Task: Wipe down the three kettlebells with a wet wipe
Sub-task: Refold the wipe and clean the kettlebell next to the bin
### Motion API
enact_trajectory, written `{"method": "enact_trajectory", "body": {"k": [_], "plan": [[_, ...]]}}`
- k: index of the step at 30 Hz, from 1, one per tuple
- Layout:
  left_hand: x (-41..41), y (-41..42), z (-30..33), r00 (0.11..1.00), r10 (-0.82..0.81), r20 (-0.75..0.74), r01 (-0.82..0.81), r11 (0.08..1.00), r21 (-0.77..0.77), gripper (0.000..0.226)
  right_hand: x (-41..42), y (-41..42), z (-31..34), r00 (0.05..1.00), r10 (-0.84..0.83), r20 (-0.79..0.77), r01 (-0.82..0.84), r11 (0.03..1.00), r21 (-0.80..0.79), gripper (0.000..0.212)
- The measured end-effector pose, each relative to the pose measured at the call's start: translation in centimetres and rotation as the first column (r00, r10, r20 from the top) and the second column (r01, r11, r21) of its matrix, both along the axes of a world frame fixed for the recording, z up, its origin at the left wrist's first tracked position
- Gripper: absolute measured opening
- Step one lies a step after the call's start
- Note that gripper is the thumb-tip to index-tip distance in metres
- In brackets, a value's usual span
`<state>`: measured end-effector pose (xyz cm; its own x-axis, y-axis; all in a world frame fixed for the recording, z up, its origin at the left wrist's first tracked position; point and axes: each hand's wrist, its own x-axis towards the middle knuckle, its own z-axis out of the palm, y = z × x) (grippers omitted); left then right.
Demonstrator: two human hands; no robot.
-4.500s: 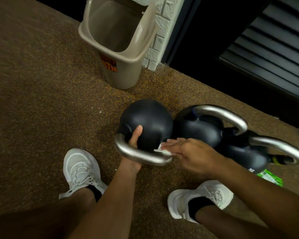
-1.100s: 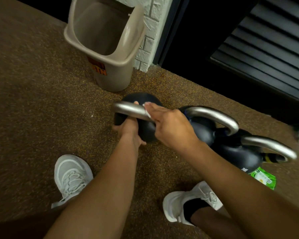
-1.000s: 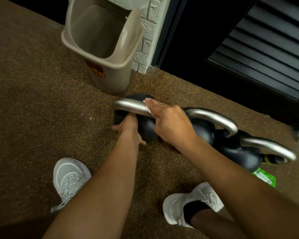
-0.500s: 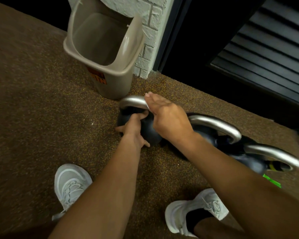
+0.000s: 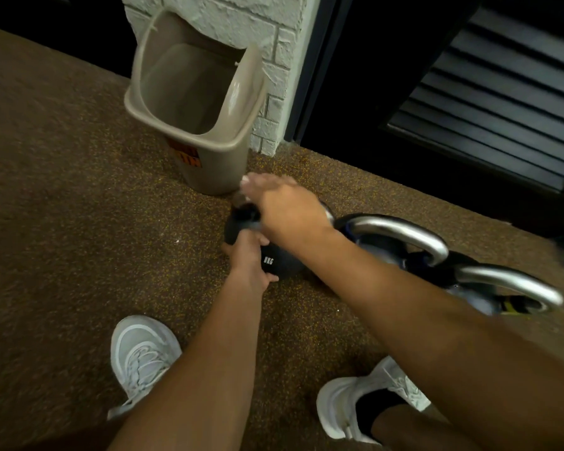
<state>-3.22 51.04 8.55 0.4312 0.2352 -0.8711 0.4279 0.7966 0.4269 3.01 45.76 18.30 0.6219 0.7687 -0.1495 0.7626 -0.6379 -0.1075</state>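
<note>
Since half a second earlier, the right hand (image 5: pixel 290 206) had slid along the first kettlebell (image 5: pixel 275 258)'s handle toward the bin (image 5: pixel 196 131), its grip hidden and the wipe unseen, while the left hand (image 5: pixel 248 258) gripped that kettlebell's black body on the floor (image 5: pixel 79 222), beside two more kettlebells (image 5: pixel 404 236).

Head-worn view, downward, close overhead.
</note>
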Motion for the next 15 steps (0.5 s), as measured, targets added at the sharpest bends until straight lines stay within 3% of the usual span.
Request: {"method": "enact_trajectory", "body": {"k": [2, 5, 9, 12, 15], "plan": [[-0.4, 0.0, -0.5, 0.999, -0.019, -0.029, 0.02, 0.999, 0.025, 0.111, -0.1, -3.3, -0.6, 0.983, -0.15, -0.106, 0.164, 0.976, 0.143, 0.063], [-1.1, 0.4, -0.6, 0.998, -0.056, -0.022, 0.057, 0.998, 0.037, 0.113, -0.5, -7.2, -2.7, 0.954, -0.293, -0.065, 0.295, 0.877, 0.378, 0.056], [-1.8, 0.7, -0.3, 0.998, -0.066, -0.025, 0.066, 0.998, 0.022, 0.11, -0.8, -7.9, -3.1, 0.942, -0.327, -0.078, 0.328, 0.845, 0.423, 0.047], [-1.9, 0.4, 0.4, 0.997, -0.062, -0.036, 0.063, 0.997, 0.038, 0.108, -0.5, -6.2, -1.6, 0.973, -0.23, -0.031, 0.227, 0.913, 0.34, 0.054], [-2.0, 0.4, 0.6, 0.995, -0.077, -0.071, 0.08, 0.996, 0.04, 0.104, 0.0, -2.5, 0.6, 0.991, -0.119, -0.064, 0.124, 0.989, 0.077, 0.063]]}}
